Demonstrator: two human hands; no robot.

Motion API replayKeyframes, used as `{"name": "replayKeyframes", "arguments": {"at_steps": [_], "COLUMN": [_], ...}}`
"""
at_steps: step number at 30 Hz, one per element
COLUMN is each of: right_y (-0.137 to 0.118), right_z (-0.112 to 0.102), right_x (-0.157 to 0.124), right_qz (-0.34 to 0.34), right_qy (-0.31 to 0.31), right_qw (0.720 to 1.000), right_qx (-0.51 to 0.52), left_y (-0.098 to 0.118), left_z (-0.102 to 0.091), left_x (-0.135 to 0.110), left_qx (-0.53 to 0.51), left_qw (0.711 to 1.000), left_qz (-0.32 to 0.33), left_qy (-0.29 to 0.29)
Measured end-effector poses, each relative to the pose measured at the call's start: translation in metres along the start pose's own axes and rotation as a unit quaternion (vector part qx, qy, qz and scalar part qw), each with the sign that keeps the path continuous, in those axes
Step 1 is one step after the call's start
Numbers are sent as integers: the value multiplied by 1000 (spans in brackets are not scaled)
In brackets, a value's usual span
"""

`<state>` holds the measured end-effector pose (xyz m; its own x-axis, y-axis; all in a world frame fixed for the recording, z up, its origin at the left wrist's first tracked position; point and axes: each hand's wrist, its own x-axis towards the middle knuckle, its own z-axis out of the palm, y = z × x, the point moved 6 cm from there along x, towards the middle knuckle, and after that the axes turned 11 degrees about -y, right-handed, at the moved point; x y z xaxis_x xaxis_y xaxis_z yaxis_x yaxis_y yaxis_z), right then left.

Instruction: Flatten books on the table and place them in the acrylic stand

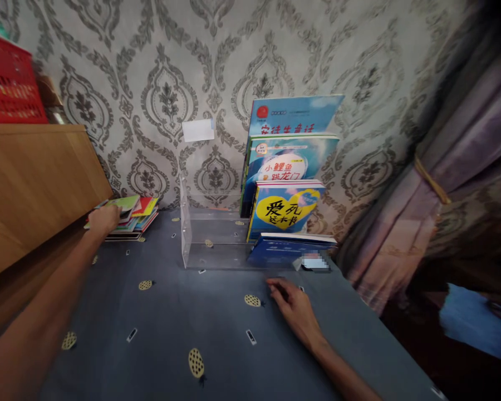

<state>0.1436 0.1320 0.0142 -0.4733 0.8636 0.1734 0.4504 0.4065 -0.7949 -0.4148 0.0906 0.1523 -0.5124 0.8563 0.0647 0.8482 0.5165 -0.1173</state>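
At the left, my left hand point(105, 219) is closed on the near edge of a green book point(127, 205), the top one of a low pile of thin books point(140, 224); its fingertips are partly hidden. My right hand point(291, 305) hovers near the cloth in front of a clear acrylic rack point(185, 228), fingers loosely bent and apart, holding nothing. In the rack's right half, several picture books stand in stepped rows: a tall light-blue book point(296, 111), a blue-green book point(321, 153), a book with a yellow heart point(286, 211) and a dark-blue book point(290, 248) leaning at the front.
A wooden cabinet point(42, 167) with a red basket point(10, 83) on it borders the left side. Patterned grey cloth point(162, 334) covers the table. A mauve curtain point(438, 223) hangs at the right, and a small blurred item point(316, 262) lies beside the rack.
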Motion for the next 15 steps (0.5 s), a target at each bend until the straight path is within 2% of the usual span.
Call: {"name": "replayKeyframes", "arguments": {"at_steps": [2, 6, 10, 15], "right_y": [1, 1, -2, -3], "right_z": [1, 1, 1, 1], "right_x": [1, 1, 0, 1], "right_qz": [1, -1, 0, -1], "right_qy": [-2, -4, -5, -9], "right_qw": [1000, 1000, 1000, 1000], "right_qx": [-2, -2, -1, -8], "left_y": [1, 10, 0, -2], "left_z": [-4, 4, 25, 30], "left_x": [-12, -26, -23, -23], "left_qx": [15, 47, 35, 52], "left_qw": [1000, 998, 998, 998], "left_qz": [-12, 44, 18, 15], "left_qy": [15, 12, -47, -43]}}
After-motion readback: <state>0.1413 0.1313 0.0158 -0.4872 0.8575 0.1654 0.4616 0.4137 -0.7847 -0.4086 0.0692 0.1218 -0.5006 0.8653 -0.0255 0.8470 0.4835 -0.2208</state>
